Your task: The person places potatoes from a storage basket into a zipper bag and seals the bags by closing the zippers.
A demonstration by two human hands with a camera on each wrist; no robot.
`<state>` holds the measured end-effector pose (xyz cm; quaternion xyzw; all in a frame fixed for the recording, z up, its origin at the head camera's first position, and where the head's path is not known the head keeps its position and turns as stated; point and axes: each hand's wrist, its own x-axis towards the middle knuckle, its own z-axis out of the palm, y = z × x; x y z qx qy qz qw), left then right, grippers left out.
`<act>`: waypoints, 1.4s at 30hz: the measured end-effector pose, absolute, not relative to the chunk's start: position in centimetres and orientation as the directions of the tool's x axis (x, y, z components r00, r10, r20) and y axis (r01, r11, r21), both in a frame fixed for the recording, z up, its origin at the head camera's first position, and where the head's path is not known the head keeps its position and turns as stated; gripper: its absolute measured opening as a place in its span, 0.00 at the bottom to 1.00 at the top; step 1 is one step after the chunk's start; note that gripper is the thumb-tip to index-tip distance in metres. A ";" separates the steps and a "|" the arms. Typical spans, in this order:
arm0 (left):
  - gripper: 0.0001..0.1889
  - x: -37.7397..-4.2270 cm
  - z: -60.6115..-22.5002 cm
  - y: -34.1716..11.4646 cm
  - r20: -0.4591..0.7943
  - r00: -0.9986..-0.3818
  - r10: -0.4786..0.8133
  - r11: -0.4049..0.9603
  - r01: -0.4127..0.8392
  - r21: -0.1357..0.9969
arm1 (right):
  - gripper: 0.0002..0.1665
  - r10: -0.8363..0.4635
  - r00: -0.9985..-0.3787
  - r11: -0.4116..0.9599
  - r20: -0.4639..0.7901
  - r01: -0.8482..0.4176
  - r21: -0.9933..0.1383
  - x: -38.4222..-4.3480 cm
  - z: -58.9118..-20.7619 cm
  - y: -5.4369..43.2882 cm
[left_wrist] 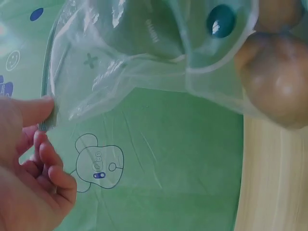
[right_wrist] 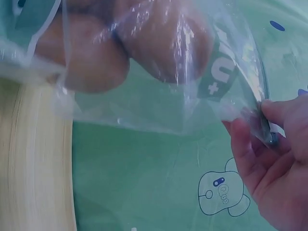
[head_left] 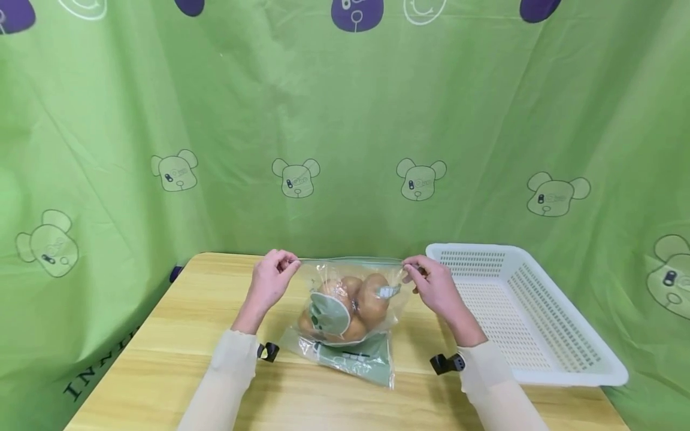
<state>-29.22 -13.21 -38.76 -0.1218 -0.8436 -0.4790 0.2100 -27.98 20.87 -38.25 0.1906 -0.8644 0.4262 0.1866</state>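
A clear zip-top bag point(head_left: 330, 312) with green print hangs over the table, several round brown potato-like items point(head_left: 372, 299) inside it. My left hand point(head_left: 269, 280) pinches its top left corner between thumb and fingers. At the opposite top corner, my right hand point(head_left: 433, 286) pinches the zip edge. The green zip strip runs stretched between the two hands. In the left wrist view, the thumb of my left hand point(left_wrist: 33, 163) presses on the strip's end. The right wrist view has my right hand point(right_wrist: 276, 159) gripping the other end. Whether the zip is sealed cannot be told.
Under the bag lies a flat plastic piece with green print point(head_left: 372, 362) on the wooden table point(head_left: 162, 359). A white slotted plastic basket point(head_left: 571, 378) stands at the right. Behind the table hangs a green curtain point(head_left: 356, 108) with bear faces.
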 end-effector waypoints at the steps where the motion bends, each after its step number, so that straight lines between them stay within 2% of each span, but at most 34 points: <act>1: 0.03 -29.2 -38.8 -13.1 0.476 -0.879 0.017 0.507 0.418 0.754 | 0.07 -0.164 -0.857 0.554 0.489 -0.490 -0.673 -28.0 -38.3 20.9; 6: 0.03 -29.1 -39.1 -12.7 0.402 -0.914 0.062 0.388 0.393 0.834 | 0.08 -0.153 -0.872 0.501 0.465 -0.474 -0.724 -28.2 -38.6 21.0; 9: 0.04 -29.2 -39.3 -12.5 0.348 -0.935 0.067 0.302 0.352 0.886 | 0.14 -0.136 -0.894 0.465 0.427 -0.438 -0.769 -28.1 -38.7 21.0; 13: 0.04 -29.3 -39.1 -12.5 0.326 -0.944 0.056 0.254 0.330 0.909 | 0.19 -0.084 -0.919 0.473 0.384 -0.376 -0.797 -28.2 -38.6 21.0; 18: 0.05 -29.5 -37.9 -12.8 0.347 -0.938 -0.003 0.194 0.340 0.920 | 0.17 0.007 -0.920 0.516 0.392 -0.333 -0.789 -28.6 -37.8 20.9; 22: 0.07 -29.5 -37.0 -12.8 0.396 -0.918 -0.011 0.190 0.387 0.902 | 0.16 0.111 -0.906 0.475 0.409 -0.314 -0.822 -29.0 -36.7 20.6; 28: 0.10 -29.6 -37.0 -13.0 0.342 -0.939 0.025 0.209 0.339 0.917 | 0.12 0.185 -0.905 0.480 0.383 -0.257 -0.839 -29.5 -36.1 20.1; 31: 0.13 -29.6 -36.9 -13.1 0.320 -0.947 0.035 0.285 0.316 0.905 | 0.10 0.176 -0.919 0.478 0.352 -0.233 -0.847 -29.9 -36.5 20.0; 34: 0.15 -29.8 -36.6 -13.3 0.316 -0.948 0.037 0.425 0.301 0.854 | 0.09 0.142 -0.932 0.435 0.334 -0.244 -0.867 -30.1 -37.0 19.9; 38: 0.13 -30.2 -36.1 -13.2 0.332 -0.943 0.029 0.626 0.276 0.729 | 0.10 0.061 -0.947 0.316 0.316 -0.282 -0.906 -30.2 -37.7 19.6; 42: 0.12 -30.4 -35.5 -12.7 0.336 -0.941 0.043 0.801 0.234 0.552 | 0.10 0.002 -0.952 0.236 0.306 -0.297 -0.925 -30.2 -38.1 19.3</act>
